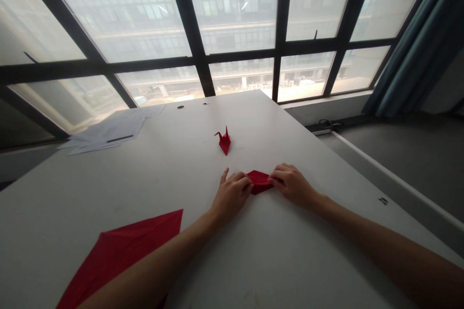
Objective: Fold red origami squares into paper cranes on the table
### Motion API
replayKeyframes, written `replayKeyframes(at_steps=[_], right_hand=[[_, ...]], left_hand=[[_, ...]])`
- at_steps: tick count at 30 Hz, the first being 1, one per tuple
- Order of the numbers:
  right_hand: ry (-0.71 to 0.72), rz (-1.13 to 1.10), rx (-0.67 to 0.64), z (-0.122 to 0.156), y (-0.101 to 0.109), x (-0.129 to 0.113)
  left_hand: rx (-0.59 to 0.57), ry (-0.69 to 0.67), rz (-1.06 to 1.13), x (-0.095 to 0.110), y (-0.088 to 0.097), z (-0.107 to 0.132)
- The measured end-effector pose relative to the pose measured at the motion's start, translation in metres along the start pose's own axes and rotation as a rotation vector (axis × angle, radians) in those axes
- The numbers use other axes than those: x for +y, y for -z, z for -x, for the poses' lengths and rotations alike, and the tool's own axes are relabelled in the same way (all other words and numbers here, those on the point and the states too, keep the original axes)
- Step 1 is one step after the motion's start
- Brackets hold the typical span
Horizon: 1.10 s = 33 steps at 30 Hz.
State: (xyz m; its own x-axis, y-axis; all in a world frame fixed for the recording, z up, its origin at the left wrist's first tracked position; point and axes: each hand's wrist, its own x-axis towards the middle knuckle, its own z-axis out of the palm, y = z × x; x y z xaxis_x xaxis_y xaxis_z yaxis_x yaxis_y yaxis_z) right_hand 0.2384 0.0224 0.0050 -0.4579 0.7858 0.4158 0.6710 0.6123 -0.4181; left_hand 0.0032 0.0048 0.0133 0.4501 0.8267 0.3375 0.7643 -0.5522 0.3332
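A folded piece of red paper (259, 181) lies between my two hands, low over the white table. Its left end is pinched in my left hand (234, 193), whose index or little finger sticks up apart from the rest. On the other end, my right hand (292, 184) grips the paper with thumb and fingers. The tips of both hands cover the paper's ends. Just beyond them stands a finished red origami crane (224, 141). A larger red sheet (123, 251) with creases lies at the lower left, partly hidden under my left forearm.
White papers (108, 128) with a dark pen (120, 138) on them lie at the far left of the table (163, 174). Behind the table are large windows with dark frames (239, 55). A blue curtain (409, 43) hangs at the right, past the table's edge.
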Motion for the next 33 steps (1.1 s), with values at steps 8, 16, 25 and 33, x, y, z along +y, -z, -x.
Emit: replayKeyframes(at_steps=[8, 16, 25, 33], right_hand=[[0.007, 0.095, -0.031, -0.001, 0.0, 0.0], [-0.068, 0.106, -0.013, -0.003, -0.004, -0.001], [-0.128, 0.2, 0.011, -0.003, 0.002, -0.007], [0.0, 0.249, -0.241, 0.023, -0.013, -0.035]], left_hand=[[-0.02, 0.021, -0.04, 0.0, -0.002, -0.001], [-0.014, -0.129, -0.076, 0.004, -0.002, 0.003], [-0.282, -0.262, -0.142, 0.009, -0.003, 0.011], [-0.287, -0.236, -0.133, 0.007, -0.005, 0.012]])
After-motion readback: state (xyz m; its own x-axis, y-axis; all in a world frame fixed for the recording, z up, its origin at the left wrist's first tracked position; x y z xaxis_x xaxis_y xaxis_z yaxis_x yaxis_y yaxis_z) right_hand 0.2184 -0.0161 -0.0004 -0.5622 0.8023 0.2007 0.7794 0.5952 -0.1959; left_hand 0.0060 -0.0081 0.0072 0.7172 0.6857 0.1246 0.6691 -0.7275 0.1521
